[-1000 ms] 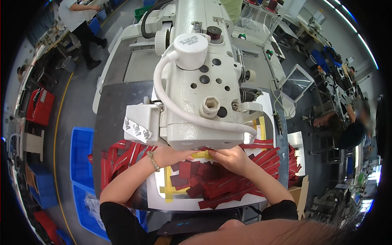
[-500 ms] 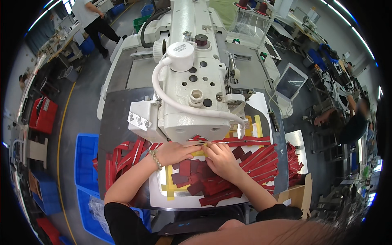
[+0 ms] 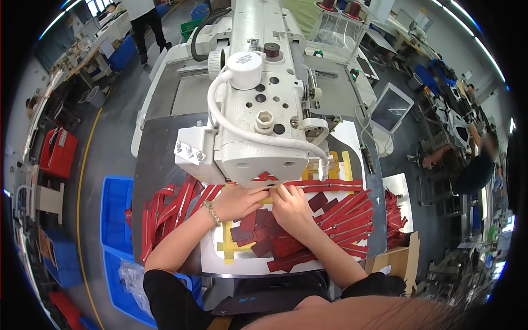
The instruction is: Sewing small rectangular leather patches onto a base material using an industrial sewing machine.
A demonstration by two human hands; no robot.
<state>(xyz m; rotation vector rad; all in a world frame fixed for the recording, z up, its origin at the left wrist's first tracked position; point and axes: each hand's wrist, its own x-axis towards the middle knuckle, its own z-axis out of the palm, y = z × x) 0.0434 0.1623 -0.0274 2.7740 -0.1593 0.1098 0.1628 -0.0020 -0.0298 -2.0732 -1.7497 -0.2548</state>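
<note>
Both hands work side by side just below the head of a white sewing machine (image 3: 264, 157). My left hand (image 3: 239, 202) comes in from the left, its fingers pressed together. My right hand (image 3: 290, 208) bends its fingers down beside it. The fingertips almost meet at the lower edge of the machine head, which partly hides what they hold. A red zipper (image 3: 335, 186) with metal teeth runs out to the right from behind my right hand. Between and below the hands lie dark red fabric patches (image 3: 250, 221). More red zippers (image 3: 346, 220) fan out beside my right forearm.
Another bundle of red zippers (image 3: 162, 212) lies left of my left forearm. Blue bins (image 3: 116, 220) stand at the left, an open cardboard box (image 3: 399, 261) at the lower right. A tablet-like screen (image 3: 391, 107) stands right of the machine. Other people are farther off.
Both hands have shifted slightly farther in, closer under the machine head, and my right hand's fingers are more bent. A person in the far left background has moved right.
</note>
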